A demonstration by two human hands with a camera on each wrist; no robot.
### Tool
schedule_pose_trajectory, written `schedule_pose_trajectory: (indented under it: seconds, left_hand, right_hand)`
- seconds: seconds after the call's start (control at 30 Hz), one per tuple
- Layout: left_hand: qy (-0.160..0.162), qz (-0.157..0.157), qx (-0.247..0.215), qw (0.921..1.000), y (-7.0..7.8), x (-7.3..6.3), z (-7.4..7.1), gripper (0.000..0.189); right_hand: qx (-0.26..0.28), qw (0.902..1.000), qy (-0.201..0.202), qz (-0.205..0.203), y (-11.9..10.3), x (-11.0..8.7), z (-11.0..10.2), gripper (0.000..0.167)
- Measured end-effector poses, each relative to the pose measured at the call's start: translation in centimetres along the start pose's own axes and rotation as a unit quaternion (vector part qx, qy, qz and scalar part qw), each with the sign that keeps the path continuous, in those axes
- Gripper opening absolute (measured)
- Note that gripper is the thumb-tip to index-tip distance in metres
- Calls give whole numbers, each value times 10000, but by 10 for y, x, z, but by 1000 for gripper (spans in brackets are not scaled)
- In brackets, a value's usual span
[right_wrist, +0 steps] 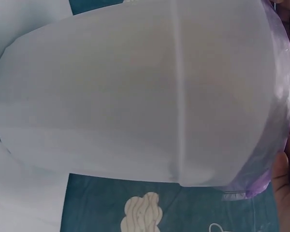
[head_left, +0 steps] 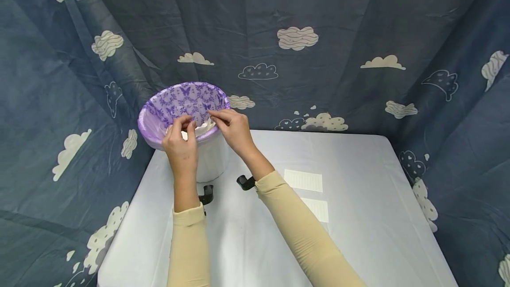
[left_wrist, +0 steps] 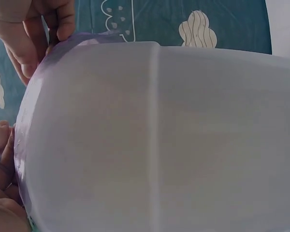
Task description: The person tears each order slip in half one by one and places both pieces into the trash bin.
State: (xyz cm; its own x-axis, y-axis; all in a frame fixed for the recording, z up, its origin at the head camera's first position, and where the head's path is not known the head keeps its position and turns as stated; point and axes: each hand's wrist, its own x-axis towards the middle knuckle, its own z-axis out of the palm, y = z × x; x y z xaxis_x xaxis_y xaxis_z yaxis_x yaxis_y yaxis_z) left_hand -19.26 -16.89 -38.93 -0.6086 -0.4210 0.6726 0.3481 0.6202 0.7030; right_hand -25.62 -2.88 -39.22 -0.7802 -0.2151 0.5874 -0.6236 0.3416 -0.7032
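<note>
A tall white bin (head_left: 211, 158) stands at the table's left, lined with a purple butterfly-print bin bag (head_left: 191, 96) folded over its rim. At the near rim, my left hand (head_left: 181, 143) has curled fingers and thumb pinching the bag's edge. To its right, my right hand (head_left: 235, 129) pinches the bag between thumb and fingers, fingertips just over the opening. Crumpled white material (head_left: 205, 126) shows between the hands inside the rim. Both wrist views are mostly filled by the bin's wall (left_wrist: 96, 130), with the purple fold (right_wrist: 275, 101) along its rim. The bin's bottom inside is hidden.
Two white lined cards (head_left: 303, 180) lie on the white table (head_left: 366, 198), right of my right forearm. A dark curtain (head_left: 338, 79) with cloud prints surrounds the table at the back and sides. Black wrist mounts (head_left: 245, 183) stick out near both wrists.
</note>
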Motion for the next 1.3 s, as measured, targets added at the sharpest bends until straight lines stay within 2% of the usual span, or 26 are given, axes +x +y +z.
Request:
schedule_pose_trajectory:
  seconds: [0.2, 0.47, 0.57, 0.7, 0.83, 0.93, 1.13, 1.3]
  left_hand:
    - [-37, -12, -78, 10000, 3, -2, 1, 15]
    - [-217, 38, -181, 9996, 13, -8, 5, 18]
    - [-222, 59, -445, 9987, 19, -12, 11, 15]
    - [-286, 239, -907, 9952, 25, -21, 21, 13]
    - [-562, 390, -1294, 9892, 29, -33, 35, 14]
    - [-865, 335, -1472, 9847, 31, -45, 45, 16]
    - [-1495, -124, -1692, 9741, 28, -74, 65, 16]
    - [-1943, -511, -1785, 9632, 25, -101, 81, 15]
  right_hand:
    - [148, 9998, 88, 91, 0, -2, -3, 22]
    - [489, 9973, 507, 189, 5, -11, -15, 21]
    - [708, 9948, 616, 387, 10, -16, -21, 22]
    - [1013, 9898, 726, 686, 16, -26, -31, 24]
    - [1086, 9863, 913, 841, 25, -38, -44, 22]
    - [1031, 9848, 1034, 939, 33, -49, -54, 22]
    - [917, 9810, 1178, 1237, 48, -74, -78, 22]
    - [859, 9753, 1346, 1527, 62, -103, -98, 21]
